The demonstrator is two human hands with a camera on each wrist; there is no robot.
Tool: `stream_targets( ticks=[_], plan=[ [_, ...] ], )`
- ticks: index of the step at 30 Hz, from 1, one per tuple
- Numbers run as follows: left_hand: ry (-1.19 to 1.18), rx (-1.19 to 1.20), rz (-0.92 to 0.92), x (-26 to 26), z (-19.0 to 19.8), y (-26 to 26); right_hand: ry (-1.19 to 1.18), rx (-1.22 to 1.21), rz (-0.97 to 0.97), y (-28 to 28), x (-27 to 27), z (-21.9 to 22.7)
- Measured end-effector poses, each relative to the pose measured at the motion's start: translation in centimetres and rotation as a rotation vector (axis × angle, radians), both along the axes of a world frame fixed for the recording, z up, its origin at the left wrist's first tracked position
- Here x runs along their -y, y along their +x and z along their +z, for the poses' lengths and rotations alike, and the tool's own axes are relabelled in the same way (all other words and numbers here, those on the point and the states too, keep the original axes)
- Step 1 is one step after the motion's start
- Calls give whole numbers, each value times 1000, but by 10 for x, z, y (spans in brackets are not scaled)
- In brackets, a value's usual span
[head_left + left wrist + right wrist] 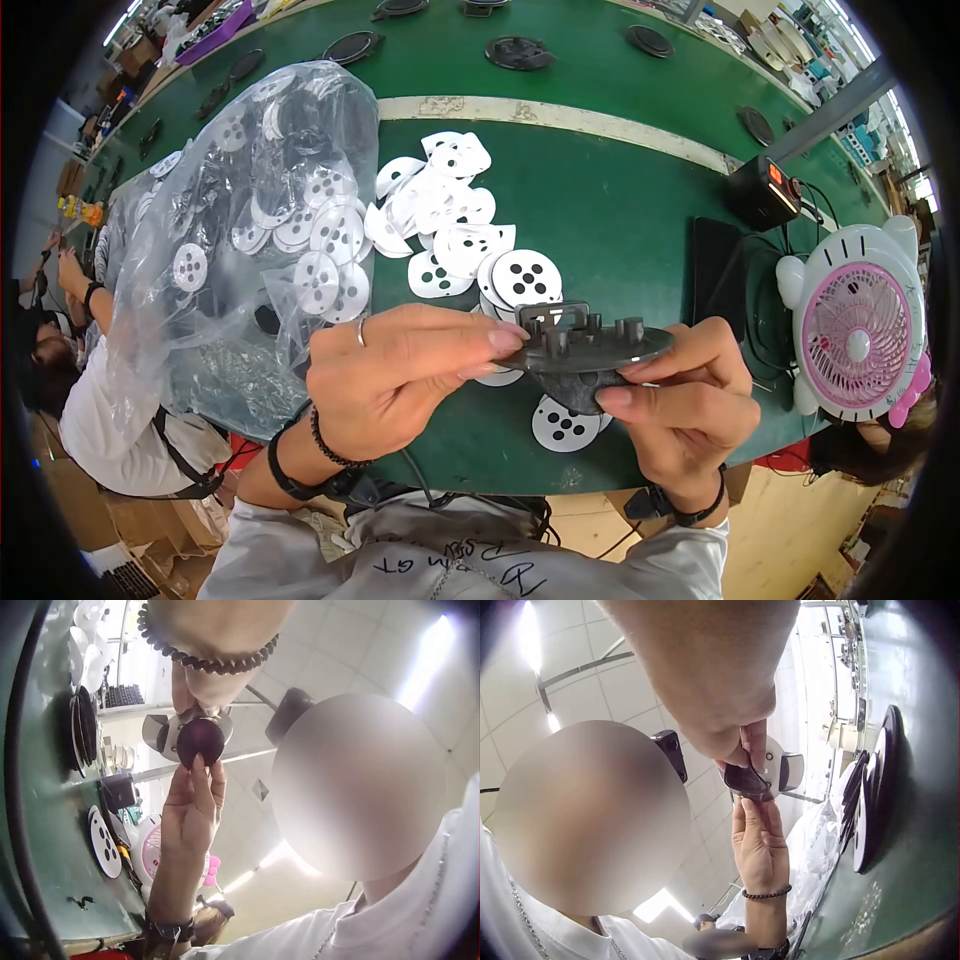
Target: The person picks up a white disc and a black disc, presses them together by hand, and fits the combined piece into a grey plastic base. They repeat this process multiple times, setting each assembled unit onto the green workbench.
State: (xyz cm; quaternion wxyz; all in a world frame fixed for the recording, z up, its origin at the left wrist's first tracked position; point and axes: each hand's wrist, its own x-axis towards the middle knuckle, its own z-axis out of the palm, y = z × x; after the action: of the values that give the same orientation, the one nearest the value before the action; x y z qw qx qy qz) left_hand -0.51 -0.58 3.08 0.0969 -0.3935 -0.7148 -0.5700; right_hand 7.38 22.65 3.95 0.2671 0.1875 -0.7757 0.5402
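Both hands hold a black round plastic part up over the table's front. Several pegs and a rectangular loop stand on its top face. My left hand pinches its left edge between thumb and fingers. On the other side, my right hand pinches the right rim and a thin dark round pad that bends down below the part. From beneath, the right wrist view shows this pad curled against a pale underside with small holes. Right below lies a white disc with black holes.
A clear plastic bag of white discs covers the table's left. A pile of white discs lies behind the hands. A pink and white fan and a black box with cables stand right. Black round parts lie farther back.
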Motion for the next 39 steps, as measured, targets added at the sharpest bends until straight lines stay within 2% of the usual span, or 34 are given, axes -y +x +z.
stream_targets(
  ticks=[4,6,13,16,19,21,26,28,32,34,35,37,39],
  plan=[
    [-2,5,-8,1,0,0,10,-2,3,-1,-1,0],
    [15,18,-79,1,1,-1,43,7,-7,0,-1,2],
    [30,-23,-85,-2,-1,-1,105,13,-63,0,0,5],
    [49,1,-28,-6,0,4,72,20,-74,-1,2,-1],
    [-43,25,28,-3,-7,7,123,58,-113,-1,4,1],
    [-19,178,13,-5,-7,10,125,46,-148,-2,7,-1],
    [-15,309,29,-9,-4,13,201,-6,-185,-1,7,-5],
    [-3,335,13,-10,-5,13,15,20,-263,-1,15,-8],
    [-17,371,-24,-11,-8,15,-24,47,-278,0,8,-6],
    [-15,362,-22,-13,-9,15,141,5,-280,-2,2,-1],
    [13,371,-22,-13,-10,16,140,4,-284,-2,3,-2],
    [41,382,-23,-14,-11,16,-75,105,-284,0,8,-4],
    [47,386,-31,-13,-12,16,-52,106,-268,-1,5,-5]
  ],
)
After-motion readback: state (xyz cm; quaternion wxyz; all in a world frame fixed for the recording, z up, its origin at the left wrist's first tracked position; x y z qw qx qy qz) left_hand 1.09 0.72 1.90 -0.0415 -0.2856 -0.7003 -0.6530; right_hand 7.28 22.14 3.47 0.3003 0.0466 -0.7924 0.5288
